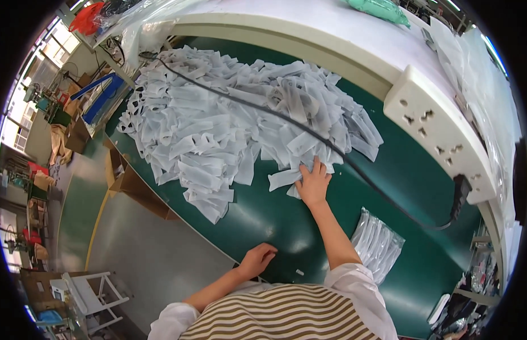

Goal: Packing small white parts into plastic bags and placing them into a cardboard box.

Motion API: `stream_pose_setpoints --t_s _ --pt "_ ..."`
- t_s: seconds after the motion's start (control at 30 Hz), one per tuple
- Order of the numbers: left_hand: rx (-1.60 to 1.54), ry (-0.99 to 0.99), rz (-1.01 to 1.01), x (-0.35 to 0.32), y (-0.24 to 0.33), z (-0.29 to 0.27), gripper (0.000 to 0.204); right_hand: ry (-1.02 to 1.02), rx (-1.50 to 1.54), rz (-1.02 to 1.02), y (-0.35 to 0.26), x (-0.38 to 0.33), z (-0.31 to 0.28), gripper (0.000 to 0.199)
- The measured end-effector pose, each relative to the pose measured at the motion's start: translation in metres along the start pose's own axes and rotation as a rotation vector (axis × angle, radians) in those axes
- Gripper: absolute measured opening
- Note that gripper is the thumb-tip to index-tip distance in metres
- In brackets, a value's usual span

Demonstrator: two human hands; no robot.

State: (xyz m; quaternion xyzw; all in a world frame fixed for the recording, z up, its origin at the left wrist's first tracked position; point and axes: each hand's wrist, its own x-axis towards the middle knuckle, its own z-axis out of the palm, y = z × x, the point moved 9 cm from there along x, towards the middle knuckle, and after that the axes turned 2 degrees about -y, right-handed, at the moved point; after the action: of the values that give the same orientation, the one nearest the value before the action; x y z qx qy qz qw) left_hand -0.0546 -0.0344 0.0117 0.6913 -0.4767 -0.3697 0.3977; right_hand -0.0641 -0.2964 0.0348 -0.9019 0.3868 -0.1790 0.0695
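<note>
A person in a striped top leans over a green table (257,218), right hand (313,184) pressed flat on the edge of a big pile of pale fabric strips (218,130). The left hand (256,259) rests near the table's front edge. A black cable (354,164) crosses the pile toward a white power strip (439,133), and a clear plastic packet (378,243) lies just beside the right forearm.

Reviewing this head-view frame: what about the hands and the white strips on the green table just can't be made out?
- Right hand: palm-down on the pile of white strips; its own back hides any grip.
- Left hand: curled at the green table edge; contents not visible.
- Clear packet: contents too blurred to identify.
- Black cable: far end lost among the strips.
</note>
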Motion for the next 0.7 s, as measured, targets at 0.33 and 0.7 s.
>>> stream_pose_setpoints --t_s 0.33,0.7 --pt "-0.053 -0.063 0.118 0.021 0.005 -0.008 0.024 -0.096 0.078 0.133 -0.02 -0.125 -0.042 0.045" --pt "0.61 0.044 0.802 0.027 0.101 -0.057 0.043 -0.287 0.236 -0.081 -0.083 -0.147 -0.084 0.021"
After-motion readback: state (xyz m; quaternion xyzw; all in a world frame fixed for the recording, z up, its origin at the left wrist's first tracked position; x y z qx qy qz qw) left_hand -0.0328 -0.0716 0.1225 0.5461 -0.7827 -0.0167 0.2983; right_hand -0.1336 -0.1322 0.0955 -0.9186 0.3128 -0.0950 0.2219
